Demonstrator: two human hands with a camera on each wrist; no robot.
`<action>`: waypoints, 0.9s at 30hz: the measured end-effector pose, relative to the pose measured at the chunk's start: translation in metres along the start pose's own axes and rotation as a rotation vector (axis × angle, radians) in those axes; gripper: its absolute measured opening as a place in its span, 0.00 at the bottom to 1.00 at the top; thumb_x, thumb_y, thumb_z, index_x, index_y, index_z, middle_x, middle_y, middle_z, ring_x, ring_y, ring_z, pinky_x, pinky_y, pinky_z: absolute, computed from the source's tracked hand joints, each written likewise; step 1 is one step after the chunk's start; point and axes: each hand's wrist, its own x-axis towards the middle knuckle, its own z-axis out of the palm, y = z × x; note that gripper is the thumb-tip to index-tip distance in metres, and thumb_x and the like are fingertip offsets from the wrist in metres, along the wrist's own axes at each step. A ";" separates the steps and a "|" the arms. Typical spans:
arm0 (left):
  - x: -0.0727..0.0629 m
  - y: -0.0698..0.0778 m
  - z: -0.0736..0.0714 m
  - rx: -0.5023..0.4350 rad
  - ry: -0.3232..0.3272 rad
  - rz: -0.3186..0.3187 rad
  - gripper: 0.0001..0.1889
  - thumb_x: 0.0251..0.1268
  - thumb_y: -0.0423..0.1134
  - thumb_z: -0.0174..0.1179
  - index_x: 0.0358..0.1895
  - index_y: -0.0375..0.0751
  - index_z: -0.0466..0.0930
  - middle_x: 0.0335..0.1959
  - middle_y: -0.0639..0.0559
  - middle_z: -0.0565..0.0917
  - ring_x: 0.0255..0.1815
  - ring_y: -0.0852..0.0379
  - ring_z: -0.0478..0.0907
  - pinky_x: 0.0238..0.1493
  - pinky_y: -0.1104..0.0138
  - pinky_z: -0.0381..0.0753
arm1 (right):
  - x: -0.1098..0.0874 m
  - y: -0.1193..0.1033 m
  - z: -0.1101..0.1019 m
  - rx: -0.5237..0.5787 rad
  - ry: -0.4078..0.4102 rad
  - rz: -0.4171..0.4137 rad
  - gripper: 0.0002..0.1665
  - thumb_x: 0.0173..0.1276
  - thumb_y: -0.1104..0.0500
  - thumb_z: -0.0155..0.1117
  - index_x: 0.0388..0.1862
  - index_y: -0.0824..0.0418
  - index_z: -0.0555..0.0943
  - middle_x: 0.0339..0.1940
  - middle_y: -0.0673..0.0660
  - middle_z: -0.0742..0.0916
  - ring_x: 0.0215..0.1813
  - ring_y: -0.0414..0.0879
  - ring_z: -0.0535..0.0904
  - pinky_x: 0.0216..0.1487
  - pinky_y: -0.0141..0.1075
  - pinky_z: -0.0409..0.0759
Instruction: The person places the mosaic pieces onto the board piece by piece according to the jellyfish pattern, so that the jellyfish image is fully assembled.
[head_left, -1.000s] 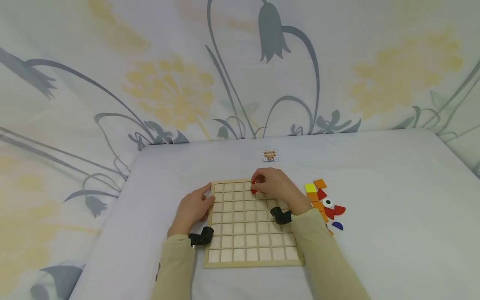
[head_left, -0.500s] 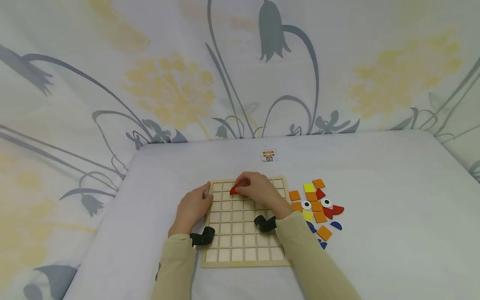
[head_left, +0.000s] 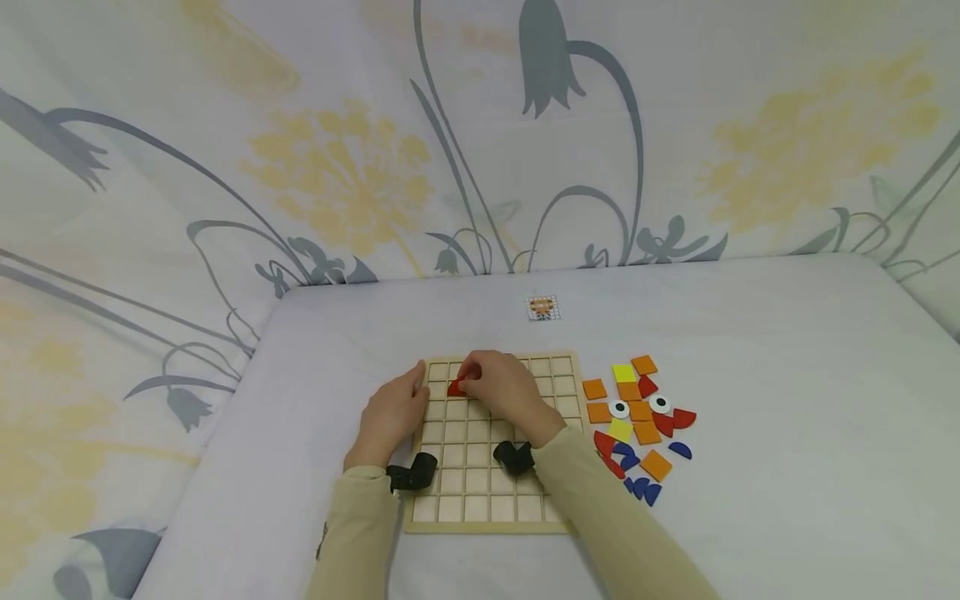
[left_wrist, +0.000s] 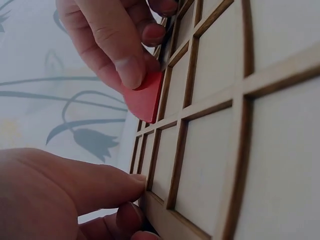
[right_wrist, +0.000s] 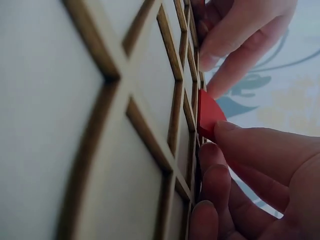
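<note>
My right hand (head_left: 504,385) pinches a red quarter-circle piece (right_wrist: 209,114) between thumb and fingertips. The piece stands on its straight edge, close over the upper left cells of a wooden grid board (head_left: 491,527). In the left wrist view, the red piece's straight side lies along the cell dividers. My left hand (head_left: 390,414) holds the board's left edge near the upper corner, its thumb (left_wrist: 112,182) on the rim and other fingers bent at the side. Every board cell that shows is bare wood; my right hand and forearm cover some.
Right of the board lie loose flat pieces: several orange squares (head_left: 656,466), yellow squares (head_left: 623,373), red pieces (head_left: 684,418), blue pieces (head_left: 680,450) and white discs with black dots (head_left: 660,404). A small picture card (head_left: 543,307) lies behind the board on the white cloth (head_left: 787,375).
My right hand has moved left across the board's top rows with the red piece and lowered it toward the left side. More loose pieces on the right show now. The left hand stays at the edge.
</note>
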 end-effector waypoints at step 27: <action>0.000 -0.002 0.003 -0.057 0.018 -0.024 0.26 0.65 0.43 0.45 0.67 0.51 0.58 0.22 0.52 0.72 0.22 0.55 0.67 0.25 0.63 0.66 | -0.008 0.024 -0.016 0.170 -0.099 -0.111 0.12 0.64 0.55 0.55 0.46 0.51 0.79 0.28 0.46 0.78 0.30 0.42 0.72 0.34 0.36 0.70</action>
